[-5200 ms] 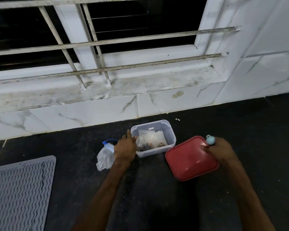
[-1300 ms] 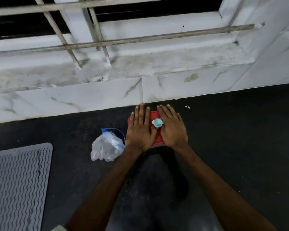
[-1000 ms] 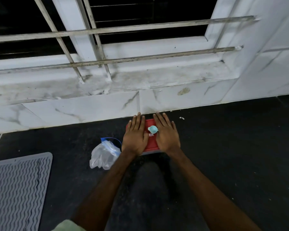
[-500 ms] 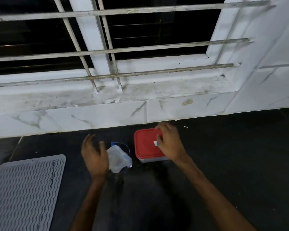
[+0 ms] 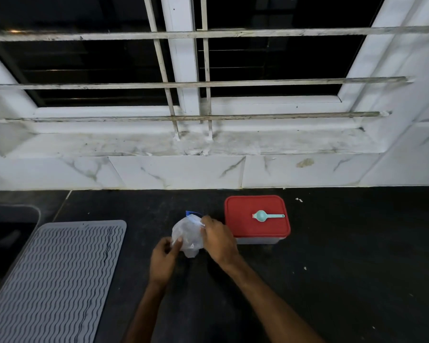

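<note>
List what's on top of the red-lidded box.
A small teal spoon lies flat on the red lid, handle pointing right. The lid is on the box, so the contents are hidden. The left hand and right hand hold the plastic bag beside it.

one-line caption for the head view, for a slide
Left hand and right hand grip a clear plastic bag at a dark counter, beside a red-lidded container with a teal spoon on top.

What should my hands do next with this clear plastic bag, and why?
Probably run the right hand along the blue zip strip to press it closed: both hands pinch the plastic bag, the left hand steadying its lower edge, and the red-lidded box beside it is shut.
</note>
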Demonstrator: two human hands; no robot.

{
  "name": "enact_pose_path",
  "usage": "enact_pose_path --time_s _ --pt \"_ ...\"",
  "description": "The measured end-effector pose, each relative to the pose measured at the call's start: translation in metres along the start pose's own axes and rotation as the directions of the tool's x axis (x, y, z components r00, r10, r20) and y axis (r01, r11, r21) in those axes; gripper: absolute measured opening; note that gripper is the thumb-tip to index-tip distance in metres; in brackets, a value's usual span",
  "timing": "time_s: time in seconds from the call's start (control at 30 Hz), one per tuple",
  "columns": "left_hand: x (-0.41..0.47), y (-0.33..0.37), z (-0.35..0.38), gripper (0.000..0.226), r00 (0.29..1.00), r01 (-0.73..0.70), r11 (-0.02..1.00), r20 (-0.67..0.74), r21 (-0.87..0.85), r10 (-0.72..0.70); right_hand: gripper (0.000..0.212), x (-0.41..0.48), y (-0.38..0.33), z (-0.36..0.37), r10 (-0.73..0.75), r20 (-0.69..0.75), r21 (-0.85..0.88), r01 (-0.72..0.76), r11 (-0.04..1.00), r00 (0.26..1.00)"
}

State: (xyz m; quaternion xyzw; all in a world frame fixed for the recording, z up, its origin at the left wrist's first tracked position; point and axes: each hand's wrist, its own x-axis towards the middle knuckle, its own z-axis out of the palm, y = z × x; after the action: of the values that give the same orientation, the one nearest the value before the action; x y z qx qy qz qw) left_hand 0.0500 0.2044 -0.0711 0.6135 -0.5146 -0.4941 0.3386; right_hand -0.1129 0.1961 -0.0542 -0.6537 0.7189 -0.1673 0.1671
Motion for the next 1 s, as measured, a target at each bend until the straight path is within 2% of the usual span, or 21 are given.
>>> enact_pose_path --time_s 0.07,0.13,0.23,0.3,0.33,0.43,0.5,0.57,0.7,0.73,0.77,0.87,0.93,1.0 --pt "-0.003 0.003 -0.004 0.021 1.0 -0.022 0.997 -0.023 -0.075 0.02 0.021 -0.002 0.006 0.0 0.036 -0.012 0.09 -0.034 0.995 0.999" --pt "-0.006 0.004 -0.007 0.021 1.0 -0.02 0.988 -0.025 -0.154 0.017 0.024 -0.004 0.01 -0.002 0.15 0.007 0.334 -0.144 0.932 0.989" --pt "-0.008 0.004 -0.013 0.021 1.0 0.002 0.955 -0.023 -0.297 -0.009 0.03 -0.005 0.013 -0.01 0.288 0.167 0.677 -0.322 0.662 0.943" --pt "-0.01 0.006 -0.013 0.023 0.999 0.006 0.93 -0.032 -0.366 -0.019 0.032 -0.01 0.009 -0.019 0.286 0.354 0.785 -0.449 0.427 0.891" --pt "-0.013 0.008 -0.011 0.023 0.999 0.0 0.921 -0.049 -0.39 -0.02 0.032 -0.013 0.008 -0.024 0.251 0.411 0.796 -0.479 0.371 0.876" --pt "-0.017 0.016 -0.007 0.03 0.995 -0.019 0.908 -0.096 -0.419 -0.024 0.03 -0.021 0.008 -0.028 0.171 0.421 0.779 -0.452 0.434 0.891" --pt "-0.018 0.021 -0.007 0.039 0.996 -0.022 0.898 -0.083 -0.439 -0.017 0.025 -0.023 0.01 -0.026 0.171 0.381 0.764 -0.413 0.495 0.909" --pt "-0.019 0.027 -0.008 0.049 0.997 -0.008 0.891 -0.07 -0.454 -0.027 0.023 -0.024 0.013 -0.026 0.181 0.336 0.774 -0.381 0.506 0.924" --pt "-0.02 0.035 -0.01 0.057 0.981 0.003 0.834 -0.162 -0.552 -0.111 0.033 -0.036 0.009 -0.027 0.233 0.245 0.899 -0.31 0.308 0.941" --pt "-0.018 0.034 -0.009 0.056 0.972 0.005 0.817 -0.191 -0.577 -0.141 0.034 -0.042 0.007 -0.024 0.232 0.19 0.915 -0.258 0.31 0.954" --pt "-0.018 0.036 -0.009 0.054 0.961 0.017 0.803 -0.211 -0.596 -0.177 0.03 -0.049 0.006 -0.02 0.206 0.12 0.915 -0.189 0.356 0.971" --pt "-0.019 0.042 -0.003 0.049 0.927 0.031 0.792 -0.28 -0.61 -0.252 0.022 -0.073 0.003 -0.013 0.011 -0.094 0.802 0.069 0.594 0.996" --pt "-0.02 0.044 0.001 0.048 0.906 0.04 0.787 -0.31 -0.616 -0.288 0.03 -0.082 0.0 -0.01 -0.114 -0.165 0.651 0.195 0.734 0.98" --pt "-0.022 0.044 0.003 0.05 0.896 0.087 0.782 -0.296 -0.617 -0.332 0.036 -0.085 -0.002 -0.009 -0.175 -0.191 0.53 0.251 0.81 0.966"
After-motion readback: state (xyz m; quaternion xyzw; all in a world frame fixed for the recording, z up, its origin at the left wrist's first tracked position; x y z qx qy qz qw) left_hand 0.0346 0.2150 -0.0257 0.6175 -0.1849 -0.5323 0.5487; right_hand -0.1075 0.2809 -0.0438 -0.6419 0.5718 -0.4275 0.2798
